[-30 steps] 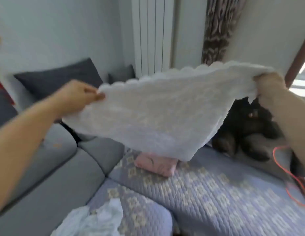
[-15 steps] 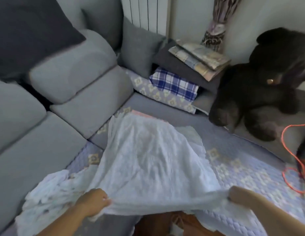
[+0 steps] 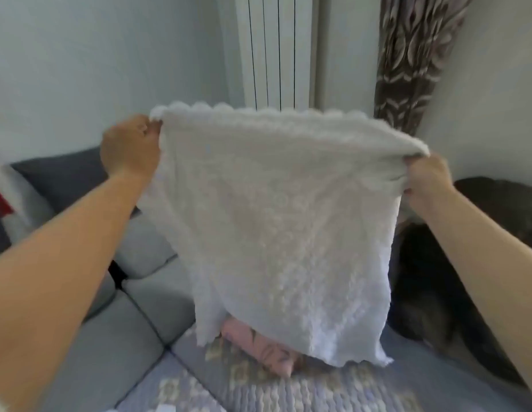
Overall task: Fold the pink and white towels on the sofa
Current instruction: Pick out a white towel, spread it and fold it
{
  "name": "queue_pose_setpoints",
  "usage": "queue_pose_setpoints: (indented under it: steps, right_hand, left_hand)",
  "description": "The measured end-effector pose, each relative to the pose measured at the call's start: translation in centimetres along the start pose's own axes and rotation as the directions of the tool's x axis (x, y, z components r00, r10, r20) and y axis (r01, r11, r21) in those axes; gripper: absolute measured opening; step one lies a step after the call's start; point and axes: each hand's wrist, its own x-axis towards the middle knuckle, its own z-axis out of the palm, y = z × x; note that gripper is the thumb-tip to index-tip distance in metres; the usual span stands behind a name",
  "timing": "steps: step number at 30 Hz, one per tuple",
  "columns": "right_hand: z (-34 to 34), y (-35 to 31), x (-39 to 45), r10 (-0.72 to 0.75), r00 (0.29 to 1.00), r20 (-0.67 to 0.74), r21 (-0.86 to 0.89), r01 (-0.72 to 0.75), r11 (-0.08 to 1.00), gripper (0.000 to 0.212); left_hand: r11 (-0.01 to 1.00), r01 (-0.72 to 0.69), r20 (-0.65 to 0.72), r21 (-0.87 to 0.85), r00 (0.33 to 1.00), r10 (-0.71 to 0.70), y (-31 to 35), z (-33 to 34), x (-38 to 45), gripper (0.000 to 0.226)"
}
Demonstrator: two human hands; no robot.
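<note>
holding white scalloped-edge lace towel (image 3: 276,233) up above grey sofa (image 3: 116,346), left hand (image 3: 129,145) and right hand (image 3: 427,181) fingers pinching top corners. folded pink towel (image 3: 259,346) looks done below; white unfolded.

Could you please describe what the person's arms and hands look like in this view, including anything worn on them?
Both forearms are bare all the way to the picture's edge, with no sleeves in view. The left hand and the right hand wear no gloves, and no rings, watch or bracelet can be seen on either. No markings or cables show on the arms. The image is slightly soft, so fine details such as the nails cannot be made out.
</note>
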Motion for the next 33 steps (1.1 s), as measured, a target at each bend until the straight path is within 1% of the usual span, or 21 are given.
queue_pose_setpoints:
  steps: [1,3,6,8,10,11,12,14,16,17,18,20,21,22,24,26,27,29,31,32,33]
  right_hand:
    - [0.0,-2.0,0.4,-0.067,0.998,0.002,0.005,0.067,0.998,0.010]
    - [-1.0,-3.5,0.8,-0.111,0.994,-0.016,-0.063,0.110,0.992,0.009]
    - [-4.0,-0.4,-1.0,-0.163,0.986,-0.044,-0.405,0.131,0.905,0.015]
    - [-7.5,4.1,-3.4,-0.234,0.972,-0.010,-0.638,0.174,0.750,0.019]
    - [-11.3,9.0,-6.5,-0.255,0.965,0.060,-0.794,0.201,0.574,0.014]
    - [-12.9,11.5,-8.1,-0.234,0.968,0.087,-0.827,0.201,0.525,0.010]
    - [-14.4,13.8,-9.8,-0.182,0.977,0.110,-0.854,0.187,0.485,0.009]
    - [-17.1,18.4,-12.3,-0.046,0.985,0.165,-0.916,0.170,0.364,0.007]
    - [-19.6,22.5,-14.1,0.076,0.969,0.234,-0.953,0.214,0.214,0.006]
    - [-20.7,24.3,-14.8,0.136,0.962,0.239,-0.964,0.218,0.150,0.006]
    - [-21.8,26.1,-15.2,0.200,0.953,0.229,-0.973,0.215,0.086,0.004]
    - [-24.1,29.6,-15.9,0.324,0.923,0.209,-0.974,0.225,-0.013,0.006]
    - [-25.3,31.1,-16.2,0.381,0.906,0.183,-0.977,0.211,-0.033,0.010]
    - [-26.5,32.2,-16.3,0.431,0.892,0.134,-0.985,0.166,-0.037,0.016]
    - [-29.0,33.9,-16.5,0.512,0.859,-0.016,-0.999,0.009,-0.047,0.023]
    - [-31.2,34.7,-16.8,0.549,0.821,-0.157,-0.987,-0.140,-0.073,0.024]
    - [-32.1,35.1,-17.1,0.555,0.805,-0.210,-0.977,-0.197,-0.084,0.023]
    - [-33.3,35.7,-17.4,0.569,0.773,-0.281,-0.959,-0.245,-0.142,0.023]
    - [-32.8,36.5,-17.4,0.598,0.736,-0.316,-0.940,-0.160,-0.300,0.031]
    - [-31.5,36.9,-17.6,0.631,0.720,-0.290,-0.924,-0.037,-0.382,0.040]
    - [-29.4,37.0,-18.1,0.681,0.700,-0.216,-0.914,0.099,-0.392,0.049]
  left_hand:
    - [0.995,0.008,-0.072,-0.100,0.997,-0.016,0.8,-1.6,1.8,0.053]
    - [0.968,0.005,-0.084,-0.251,0.996,-0.027,1.5,-3.7,3.0,0.048]
    - [0.939,-0.026,0.014,-0.343,0.999,0.032,0.1,-4.4,0.8,0.050]
    - [0.953,-0.065,0.134,-0.295,0.985,0.108,-2.6,-4.0,-2.7,0.048]
    - [0.976,-0.089,0.385,-0.197,0.909,0.161,-6.2,-2.8,-7.6,0.037]
    - [0.987,-0.078,0.538,-0.140,0.831,0.142,-8.1,-2.0,-10.6,0.027]
    - [0.995,-0.055,0.677,-0.088,0.729,0.100,-9.5,-1.3,-14.1,0.022]
    - [1.000,-0.007,0.893,-0.022,0.450,0.023,-11.2,-0.6,-21.5,0.026]
    - [1.000,0.018,0.986,-0.020,0.164,0.017,-11.8,-0.5,-28.7,0.047]
    - [0.998,0.050,0.998,-0.021,0.065,0.018,-11.8,-0.5,-32.2,0.057]
    - [0.996,0.089,1.000,-0.022,-0.007,0.022,-11.9,-0.3,-35.4,0.063]
    - [0.983,0.177,0.994,0.046,-0.107,-0.028,-11.3,-0.1,-41.2,0.061]
    - [0.968,0.231,0.990,0.102,-0.119,-0.076,-10.9,0.1,-43.7,0.049]
    - [0.945,0.298,0.990,0.139,-0.071,-0.123,-10.7,0.5,-45.9,0.033]
    - [0.882,0.417,0.955,0.220,0.092,-0.282,-10.2,1.2,-48.8,0.014]
    - [0.850,0.465,0.884,0.248,0.252,-0.395,-9.8,1.5,-49.7,0.029]
    - [0.834,0.491,0.846,0.252,0.308,-0.436,-9.5,1.4,-49.8,0.034]
    - [0.813,0.533,0.808,0.234,0.358,-0.467,-8.5,0.9,-50.3,0.034]
    - [0.826,0.532,0.825,0.189,0.370,-0.427,-6.6,0.3,-50.9,0.031]
    - [0.835,0.528,0.848,0.156,0.361,-0.387,-5.5,-0.1,-51.4,0.028]
    - [0.846,0.522,0.873,0.112,0.355,-0.335,-4.2,-0.6,-51.7,0.025]
